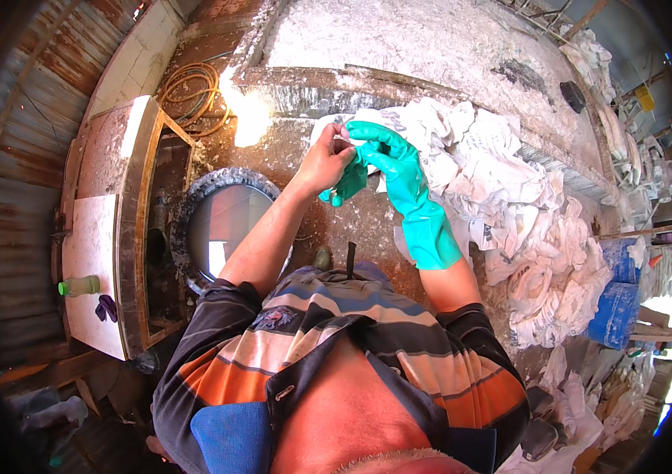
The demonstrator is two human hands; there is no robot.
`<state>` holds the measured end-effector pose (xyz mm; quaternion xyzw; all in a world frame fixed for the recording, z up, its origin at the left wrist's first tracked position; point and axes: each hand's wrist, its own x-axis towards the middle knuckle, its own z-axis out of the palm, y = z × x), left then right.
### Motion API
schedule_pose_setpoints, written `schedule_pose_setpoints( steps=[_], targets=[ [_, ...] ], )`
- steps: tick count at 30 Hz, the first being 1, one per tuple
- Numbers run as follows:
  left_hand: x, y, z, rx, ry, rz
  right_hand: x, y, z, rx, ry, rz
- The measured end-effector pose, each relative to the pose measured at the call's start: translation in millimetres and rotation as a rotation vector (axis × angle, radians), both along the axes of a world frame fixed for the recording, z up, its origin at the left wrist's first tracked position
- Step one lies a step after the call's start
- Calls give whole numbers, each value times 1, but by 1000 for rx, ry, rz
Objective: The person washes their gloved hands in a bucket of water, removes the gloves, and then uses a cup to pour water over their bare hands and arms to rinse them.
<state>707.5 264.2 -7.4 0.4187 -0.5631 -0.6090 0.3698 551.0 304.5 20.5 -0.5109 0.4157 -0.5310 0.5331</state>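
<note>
A long green rubber glove covers my right hand [390, 158] and reaches partway up the forearm. My left hand [326, 163] is bare, its fingers closed in a pinch on a second green rubber glove [349, 185], which hangs crumpled between both hands. The gloved right fingers curl against the upper part of that same glove, with thumb and fingers meeting at it. Exactly how each fingertip grips is partly hidden. Below and left of my bare forearm stands a round dark tub [229, 221] of greyish liquid.
White crumpled sacks [502, 158] heap up on the right, near blue barrels [614, 304]. A low wall [312, 83] borders a whitish bed beyond. At left, a wooden cabinet [103, 253] carries a green bottle [80, 286]. An orange hose [194, 88] lies coiled behind.
</note>
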Motion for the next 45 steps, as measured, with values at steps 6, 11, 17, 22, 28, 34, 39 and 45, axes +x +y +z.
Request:
schedule_pose_setpoints(
  steps=[6,11,17,22,28,34,39,45],
  targets=[
    [15,-49,-2,37,101,-10,4,-30,19,-707,633,15],
    [13,-79,11,332,309,150,-16,-71,28,-882,903,64],
    [8,-121,-3,160,49,106,-46,-133,4,-1071,1088,224],
    [-5,-143,-10,287,95,359,-42,-173,-14,-1059,977,300],
    [12,-151,-31,262,-61,607,-30,-192,-35,-940,803,489],
    [41,-158,-23,-345,-594,440,6,-246,-58,-641,352,451],
    [82,-170,-8,-562,-816,231,57,-280,-73,-160,214,527],
    [148,-209,-22,-798,-964,41,114,-333,-82,59,216,705]
  ],
)
